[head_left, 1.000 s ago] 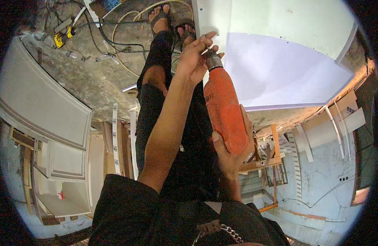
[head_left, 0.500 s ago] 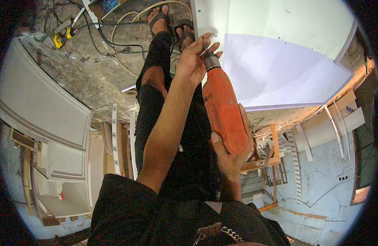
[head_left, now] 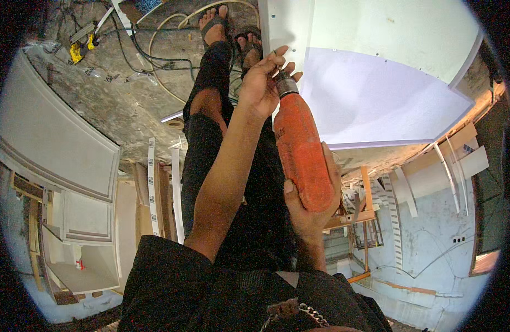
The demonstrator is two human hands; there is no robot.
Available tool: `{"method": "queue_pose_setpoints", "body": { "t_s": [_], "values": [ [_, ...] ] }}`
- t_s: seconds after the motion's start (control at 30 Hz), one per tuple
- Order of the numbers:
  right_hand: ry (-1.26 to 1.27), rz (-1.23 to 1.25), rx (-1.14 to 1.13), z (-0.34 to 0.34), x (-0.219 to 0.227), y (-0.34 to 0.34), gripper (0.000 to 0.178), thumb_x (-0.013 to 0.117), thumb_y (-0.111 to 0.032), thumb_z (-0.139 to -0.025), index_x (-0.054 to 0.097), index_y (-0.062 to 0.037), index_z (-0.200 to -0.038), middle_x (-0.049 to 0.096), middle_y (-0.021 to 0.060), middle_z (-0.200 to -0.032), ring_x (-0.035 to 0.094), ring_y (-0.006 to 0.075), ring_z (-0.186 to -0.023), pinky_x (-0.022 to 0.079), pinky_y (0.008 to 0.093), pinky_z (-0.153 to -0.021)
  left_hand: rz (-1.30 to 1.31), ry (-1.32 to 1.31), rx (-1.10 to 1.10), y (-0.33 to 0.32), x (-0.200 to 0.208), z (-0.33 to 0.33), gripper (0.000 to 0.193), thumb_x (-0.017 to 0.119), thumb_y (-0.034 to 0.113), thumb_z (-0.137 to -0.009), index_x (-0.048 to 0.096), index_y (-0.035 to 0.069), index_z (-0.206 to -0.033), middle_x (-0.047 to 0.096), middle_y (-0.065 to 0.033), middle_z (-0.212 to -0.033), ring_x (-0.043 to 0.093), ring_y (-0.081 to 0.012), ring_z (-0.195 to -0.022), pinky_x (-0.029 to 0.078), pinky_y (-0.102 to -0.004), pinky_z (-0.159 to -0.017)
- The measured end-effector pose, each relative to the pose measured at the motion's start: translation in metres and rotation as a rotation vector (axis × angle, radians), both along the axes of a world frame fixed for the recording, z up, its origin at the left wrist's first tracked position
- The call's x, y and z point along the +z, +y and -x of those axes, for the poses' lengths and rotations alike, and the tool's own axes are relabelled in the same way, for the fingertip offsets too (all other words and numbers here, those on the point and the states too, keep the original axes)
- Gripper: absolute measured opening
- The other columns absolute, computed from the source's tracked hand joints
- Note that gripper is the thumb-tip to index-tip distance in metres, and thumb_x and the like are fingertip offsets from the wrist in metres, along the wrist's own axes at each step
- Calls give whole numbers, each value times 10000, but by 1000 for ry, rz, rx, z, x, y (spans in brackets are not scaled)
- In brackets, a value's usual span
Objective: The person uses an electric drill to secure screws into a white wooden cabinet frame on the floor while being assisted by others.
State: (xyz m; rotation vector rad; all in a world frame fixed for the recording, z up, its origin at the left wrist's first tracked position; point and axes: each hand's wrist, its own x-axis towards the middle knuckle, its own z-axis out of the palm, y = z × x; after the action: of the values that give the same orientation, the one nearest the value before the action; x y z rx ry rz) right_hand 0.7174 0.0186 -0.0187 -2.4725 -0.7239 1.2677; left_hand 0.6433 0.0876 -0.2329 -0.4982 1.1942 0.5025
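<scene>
My right hand (head_left: 313,213) is wrapped round the rear of an orange power drill (head_left: 303,149), which points away from me with its metal chuck (head_left: 286,86) at the far end. Just ahead of the chuck, my left hand (head_left: 262,83) has its fingers curled and pinched around the drill's tip. A thin dark piece shows between those fingers, too small to tell whether bit or screw. Right beside the tip stands a large white panel (head_left: 285,27) with small holes or screws along it; a pale lilac-white surface (head_left: 371,99) adjoins it.
Cables (head_left: 150,58) snake over the rough floor near my sandalled feet (head_left: 213,30). A yellow-and-black tool (head_left: 76,52) and a box of blue small parts (head_left: 147,6) lie at far left. White cabinets (head_left: 61,122) stand left, a wooden frame (head_left: 349,218) to the right.
The drill's nose has dipped very slightly toward me, and my left fingers have shifted a little around its tip. My view has shifted slightly; both hands keep their grip.
</scene>
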Motion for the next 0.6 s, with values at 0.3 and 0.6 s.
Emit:
{"method": "queue_pose_setpoints", "body": {
  "t_s": [0.3,0.6],
  "values": [
    [-5,33,-56,5,2,4,802,775,-222,-660,454,-10,-1364,526,161,-1088,532,324,-978,447,440,-889,67,-78,302,6,4,-8,255,457,112,-1004,525,-52,-1189,603,-106,-1079,625,-186,-900,525,-421,-988],
    [-15,12,-44,6,2,5,796,781,-205,-647,471,0,-1351,535,157,-1059,537,310,-967,451,425,-889,2,-6,181,7,7,-10,271,485,54,-979,518,-55,-1225,576,-85,-946,619,-167,-881,551,-405,-954]
  ]
}}
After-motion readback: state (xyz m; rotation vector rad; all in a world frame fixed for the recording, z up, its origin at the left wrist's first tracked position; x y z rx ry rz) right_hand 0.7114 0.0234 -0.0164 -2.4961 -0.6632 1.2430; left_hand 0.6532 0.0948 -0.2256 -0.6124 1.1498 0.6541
